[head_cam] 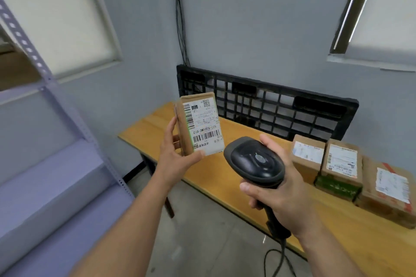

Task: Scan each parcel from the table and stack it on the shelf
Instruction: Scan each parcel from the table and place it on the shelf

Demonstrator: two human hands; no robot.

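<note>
My left hand (177,155) grips a small brown cardboard parcel (199,123) upright, its white shipping label with barcodes turned toward me. My right hand (279,189) is wrapped round the handle of a black barcode scanner (255,162), whose head sits just right of and below the parcel, close to its lower corner. A thin green line runs along the label's left edge. The scanner's cable (281,256) hangs down toward the floor. Three more labelled parcels (342,164) stand in a row on the wooden table (227,189) at the right.
A pale purple metal shelf (56,164) with perforated uprights stands at the left, its boards bare where visible. A black plastic pallet (281,108) leans against the grey wall behind the table. Grey floor shows between shelf and table.
</note>
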